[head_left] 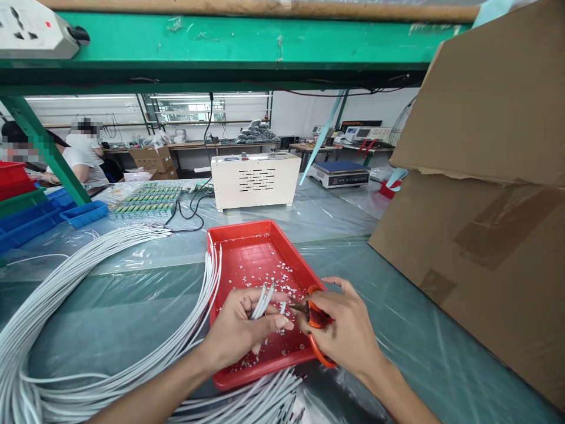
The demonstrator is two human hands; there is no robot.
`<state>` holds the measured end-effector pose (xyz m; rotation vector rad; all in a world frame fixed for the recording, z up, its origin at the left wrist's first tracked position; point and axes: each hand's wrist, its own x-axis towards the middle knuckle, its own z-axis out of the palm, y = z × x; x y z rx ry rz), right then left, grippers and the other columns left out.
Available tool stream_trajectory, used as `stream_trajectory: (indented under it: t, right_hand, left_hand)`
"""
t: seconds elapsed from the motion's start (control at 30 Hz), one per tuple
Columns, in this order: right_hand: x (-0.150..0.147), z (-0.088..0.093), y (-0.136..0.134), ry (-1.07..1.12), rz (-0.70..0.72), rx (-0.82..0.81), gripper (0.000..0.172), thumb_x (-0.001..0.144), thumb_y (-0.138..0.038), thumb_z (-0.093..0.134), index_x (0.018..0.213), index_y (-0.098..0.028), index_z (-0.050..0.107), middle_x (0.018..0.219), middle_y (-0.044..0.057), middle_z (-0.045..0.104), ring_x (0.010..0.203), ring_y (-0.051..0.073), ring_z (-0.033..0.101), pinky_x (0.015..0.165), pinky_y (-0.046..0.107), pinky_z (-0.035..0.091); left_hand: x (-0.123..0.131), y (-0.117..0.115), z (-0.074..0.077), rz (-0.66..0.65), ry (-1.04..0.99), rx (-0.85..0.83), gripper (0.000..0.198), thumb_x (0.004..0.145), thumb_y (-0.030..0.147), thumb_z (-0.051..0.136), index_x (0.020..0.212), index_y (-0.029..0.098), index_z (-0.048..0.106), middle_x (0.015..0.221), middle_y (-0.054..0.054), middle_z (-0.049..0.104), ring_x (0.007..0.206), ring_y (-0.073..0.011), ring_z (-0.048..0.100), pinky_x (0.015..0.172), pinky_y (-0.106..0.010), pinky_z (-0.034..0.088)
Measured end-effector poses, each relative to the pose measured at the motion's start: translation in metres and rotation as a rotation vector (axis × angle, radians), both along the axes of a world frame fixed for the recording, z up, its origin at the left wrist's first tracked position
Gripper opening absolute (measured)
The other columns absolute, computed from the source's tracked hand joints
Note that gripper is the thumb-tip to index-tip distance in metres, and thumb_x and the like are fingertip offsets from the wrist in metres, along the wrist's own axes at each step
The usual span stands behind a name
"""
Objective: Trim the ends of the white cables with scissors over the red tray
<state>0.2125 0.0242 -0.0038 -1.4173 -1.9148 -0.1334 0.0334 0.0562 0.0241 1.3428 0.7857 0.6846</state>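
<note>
My left hand (241, 330) is closed round the ends of a few white cables (263, 300), holding them over a red tray (233, 235). My right hand (346, 330) grips orange-handled scissors (315, 321), their tip pointing left at the cable ends. Small white cut scraps (260, 274) lie scattered on the tray floor. A big bundle of white cables (88, 330) curves over the table on the left, its ends lying beside and below the tray.
A large cardboard box (481, 224) stands at the right. Behind the tray sit a cream metal unit (255, 179), a scale (339, 174), blue bins (83, 213) and a green component tray (150, 199). Two people sit far left. A green shelf (229, 41) hangs overhead.
</note>
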Motion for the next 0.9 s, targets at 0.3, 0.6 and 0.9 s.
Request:
stream_trajectory:
  t: [0.3, 0.6, 0.9]
  right_hand:
    - [-0.0006, -0.0039, 0.0002, -0.031, 0.021, 0.062, 0.027, 0.071, -0.022, 0.051, 0.049, -0.018, 0.038, 0.044, -0.007, 0.037, 0.043, 0.008, 0.029, 0.077, 0.029, 0.035]
    - [-0.0008, -0.0033, 0.0005, -0.036, 0.017, 0.064, 0.026, 0.071, -0.023, 0.052, 0.049, -0.018, 0.039, 0.044, -0.007, 0.038, 0.043, 0.008, 0.03, 0.077, 0.029, 0.035]
    - [-0.001, -0.0024, 0.0002, -0.045, 0.015, 0.091, 0.028, 0.071, -0.023, 0.052, 0.048, -0.018, 0.039, 0.043, -0.007, 0.037, 0.042, 0.007, 0.029, 0.075, 0.029, 0.035]
  left_hand:
    - [0.0, 0.0035, -0.002, -0.036, -0.051, 0.0, 0.036, 0.069, 0.025, 0.067, 0.104, 0.016, 0.06, 0.072, -0.003, 0.068, 0.034, 0.0007, 0.038, 0.03, -0.009, 0.032]
    - [0.0011, 0.0002, -0.0029, -0.009, -0.056, -0.006, 0.032, 0.068, 0.025, 0.067, 0.096, 0.014, 0.057, 0.071, -0.003, 0.068, 0.032, 0.0012, 0.038, 0.028, -0.009, 0.033]
    - [0.0011, -0.0005, -0.0039, 0.045, -0.025, -0.005, 0.028, 0.063, 0.025, 0.07, 0.086, 0.012, 0.059, 0.067, 0.0, 0.064, 0.031, 0.0003, 0.039, 0.027, -0.011, 0.033]
